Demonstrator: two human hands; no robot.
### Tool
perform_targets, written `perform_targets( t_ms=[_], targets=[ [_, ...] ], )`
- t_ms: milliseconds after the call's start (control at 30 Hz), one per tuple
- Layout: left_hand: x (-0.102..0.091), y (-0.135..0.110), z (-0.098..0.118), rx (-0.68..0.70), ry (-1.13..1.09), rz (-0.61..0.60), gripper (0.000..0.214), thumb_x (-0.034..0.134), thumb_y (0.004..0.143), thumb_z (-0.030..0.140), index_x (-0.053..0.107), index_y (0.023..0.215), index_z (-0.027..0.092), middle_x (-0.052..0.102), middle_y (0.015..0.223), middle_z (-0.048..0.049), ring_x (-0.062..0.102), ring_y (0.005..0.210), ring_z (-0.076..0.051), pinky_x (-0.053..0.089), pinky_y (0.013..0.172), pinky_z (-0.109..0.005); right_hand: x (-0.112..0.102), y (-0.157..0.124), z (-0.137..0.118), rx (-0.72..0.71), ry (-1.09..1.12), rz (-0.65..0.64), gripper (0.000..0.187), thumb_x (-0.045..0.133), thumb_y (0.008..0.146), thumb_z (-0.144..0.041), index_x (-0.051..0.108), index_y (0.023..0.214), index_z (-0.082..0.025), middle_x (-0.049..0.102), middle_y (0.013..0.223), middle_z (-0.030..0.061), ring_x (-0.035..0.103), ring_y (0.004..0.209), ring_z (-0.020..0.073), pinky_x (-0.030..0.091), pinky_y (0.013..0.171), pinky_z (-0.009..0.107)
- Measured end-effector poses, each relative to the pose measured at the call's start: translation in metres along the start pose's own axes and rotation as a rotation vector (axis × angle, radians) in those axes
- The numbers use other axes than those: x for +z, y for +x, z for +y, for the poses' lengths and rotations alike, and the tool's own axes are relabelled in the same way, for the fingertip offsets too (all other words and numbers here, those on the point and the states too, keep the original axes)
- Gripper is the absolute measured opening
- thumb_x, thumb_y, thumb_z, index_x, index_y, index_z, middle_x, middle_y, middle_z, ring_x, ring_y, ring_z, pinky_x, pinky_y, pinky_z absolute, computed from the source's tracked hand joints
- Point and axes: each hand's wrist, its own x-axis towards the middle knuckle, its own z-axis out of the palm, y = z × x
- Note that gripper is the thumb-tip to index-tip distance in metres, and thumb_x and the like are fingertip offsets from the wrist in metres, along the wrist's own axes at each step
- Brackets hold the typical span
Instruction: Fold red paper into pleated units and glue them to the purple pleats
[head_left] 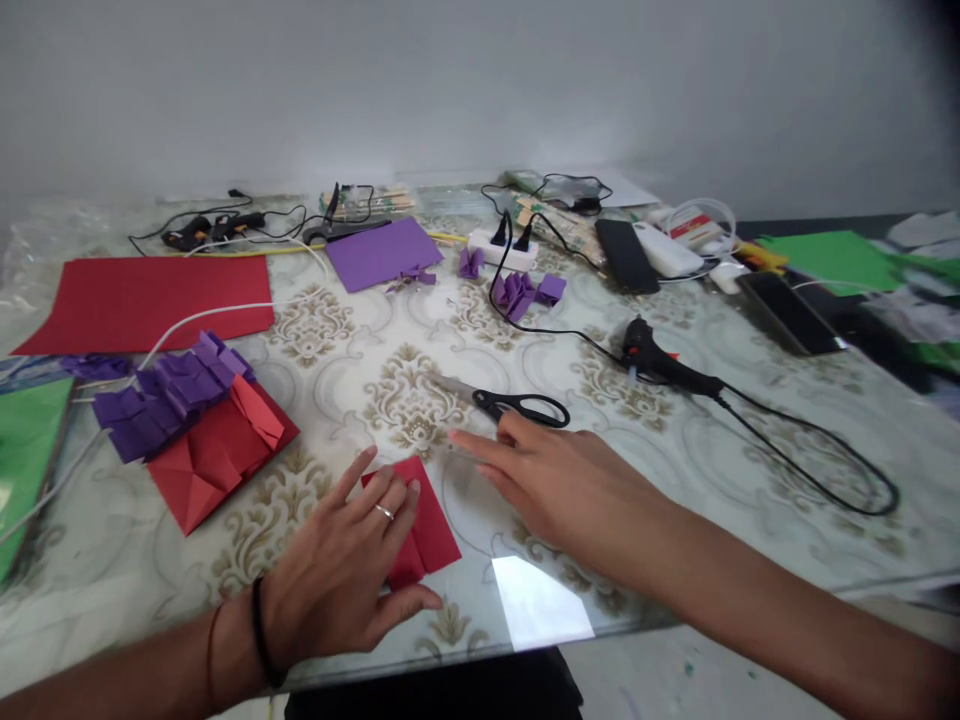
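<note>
My left hand point(341, 570) lies flat with fingers spread on a small folded red paper square point(426, 530) near the table's front edge. My right hand point(559, 480) is stretched out, open and palm down, its fingertips close to black-handled scissors point(517, 405) lying on the table. It holds nothing. To the left sit red folded paper pieces point(217, 450) under a pile of purple folded pieces point(165, 395).
A black glue gun point(664, 365) with a looping cord lies at right. A white power strip point(502, 250), phones, cables and purple folded pieces point(521, 290) crowd the back. Red sheet point(146, 300), purple sheet point(382, 252) and green sheets point(26, 450) lie on the glass-topped table point(360, 370).
</note>
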Motion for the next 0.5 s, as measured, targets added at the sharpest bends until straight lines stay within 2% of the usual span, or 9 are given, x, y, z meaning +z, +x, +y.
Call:
perform_targets(
  t_ms=[100, 167, 267, 400, 500],
  targets=[
    [0.006, 0.000, -0.005, 0.050, -0.009, 0.010, 0.072, 0.049, 0.105, 0.064, 0.063, 0.138, 0.002, 0.056, 0.154, -0.0287, 0.047, 0.151, -0.042, 0.038, 0.124, -0.058, 0.000, 0.009, -0.013, -0.056, -0.006, -0.051, 0.043, 0.051, 0.108, -0.027, 0.059, 0.150, -0.037, 0.071, 0.105, 0.0060, 0.068, 0.069, 0.0186, 0.034, 0.055, 0.029],
    [0.008, -0.004, -0.007, 0.066, -0.034, -0.016, 0.076, 0.053, 0.102, 0.065, 0.054, 0.150, 0.006, 0.040, 0.167, -0.0292, 0.033, 0.160, -0.043, 0.040, 0.123, -0.058, 0.003, 0.013, -0.016, -0.074, -0.011, -0.088, 0.042, 0.049, 0.110, -0.027, 0.060, 0.149, -0.034, 0.073, 0.104, 0.0076, 0.071, 0.075, 0.0205, 0.036, 0.056, 0.029],
    [0.011, -0.008, -0.005, 0.029, -0.051, -0.049, 0.085, 0.053, 0.101, 0.070, 0.041, 0.163, 0.013, 0.023, 0.176, -0.0256, 0.021, 0.164, -0.044, 0.034, 0.126, -0.061, 0.005, 0.018, -0.015, -0.067, -0.026, -0.105, 0.042, 0.049, 0.110, -0.029, 0.059, 0.151, -0.033, 0.075, 0.105, 0.0094, 0.073, 0.078, 0.0212, 0.038, 0.056, 0.029],
    [0.018, -0.006, 0.002, -0.155, -0.006, -0.024, 0.089, 0.053, 0.102, 0.067, 0.035, 0.165, 0.007, 0.017, 0.176, -0.0278, 0.016, 0.165, -0.046, 0.027, 0.129, -0.065, 0.006, 0.028, -0.015, -0.076, -0.019, -0.054, 0.037, 0.050, 0.109, -0.028, 0.063, 0.143, -0.033, 0.076, 0.099, 0.0066, 0.074, 0.077, 0.0233, 0.042, 0.057, 0.029],
    [0.021, -0.002, 0.003, -0.138, -0.023, -0.023, 0.093, 0.053, 0.101, 0.069, 0.033, 0.165, 0.003, 0.019, 0.175, -0.0302, 0.016, 0.165, -0.045, 0.028, 0.129, -0.063, 0.007, 0.036, -0.021, -0.131, -0.016, 0.008, 0.035, 0.050, 0.107, -0.025, 0.066, 0.138, -0.029, 0.076, 0.099, 0.0082, 0.075, 0.078, 0.0255, 0.046, 0.059, 0.032]
  ],
)
